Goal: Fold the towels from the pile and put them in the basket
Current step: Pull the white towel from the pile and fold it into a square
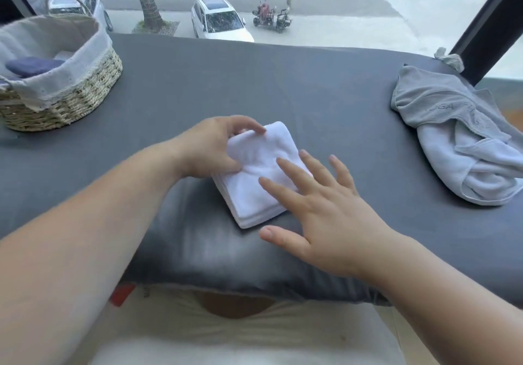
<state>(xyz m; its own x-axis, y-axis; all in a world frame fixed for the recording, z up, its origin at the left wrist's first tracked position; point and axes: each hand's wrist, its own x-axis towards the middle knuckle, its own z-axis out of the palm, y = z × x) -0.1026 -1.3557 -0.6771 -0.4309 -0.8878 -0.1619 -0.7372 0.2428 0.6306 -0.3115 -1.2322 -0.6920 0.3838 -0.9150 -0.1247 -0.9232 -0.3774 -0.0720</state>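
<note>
A small white towel, folded into a thick rectangle, lies in the middle of the dark grey padded surface. My left hand pinches its far left edge between thumb and fingers. My right hand is spread flat, its fingertips resting on the towel's right side. The woven basket with a pale cloth liner stands at the far left and holds a folded dark blue towel. The pile, a crumpled grey towel over a light blue one, lies at the right.
A large window runs behind the surface, with a dark frame post at the right. A small grey rag lies by that post. The surface's near edge sits just before my lap.
</note>
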